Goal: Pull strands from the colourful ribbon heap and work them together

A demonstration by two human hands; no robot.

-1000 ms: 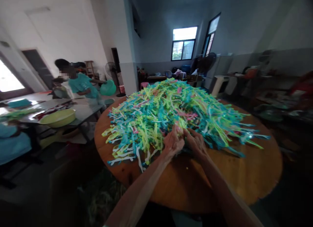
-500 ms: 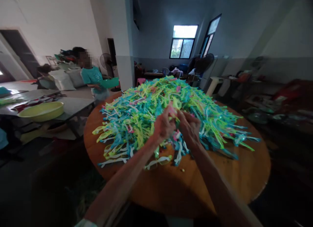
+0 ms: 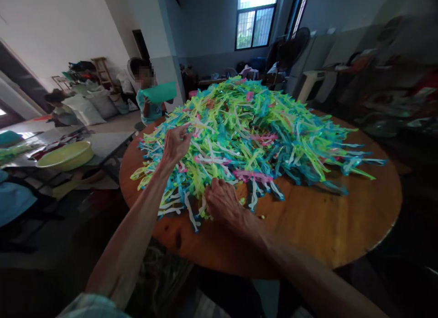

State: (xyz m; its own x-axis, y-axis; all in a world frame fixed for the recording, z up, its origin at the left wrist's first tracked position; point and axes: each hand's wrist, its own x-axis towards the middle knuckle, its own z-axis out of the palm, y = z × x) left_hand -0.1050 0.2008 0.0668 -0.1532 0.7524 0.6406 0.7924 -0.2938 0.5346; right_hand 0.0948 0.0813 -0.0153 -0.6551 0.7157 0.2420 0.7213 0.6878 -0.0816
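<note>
Hands together last frame, now apart: left hand [image 3: 177,143] at strip pile's [image 3: 236,126] 9 o'clock, right hand [image 3: 221,199] at its 7. Fingers curled on both; can't tell if pinching. Strip pile sits toward tabletop's [image 3: 315,222] 12.

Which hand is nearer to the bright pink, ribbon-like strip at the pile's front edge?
Right: the right hand is just left of the pink strip; the left hand is farther left and back.
</note>
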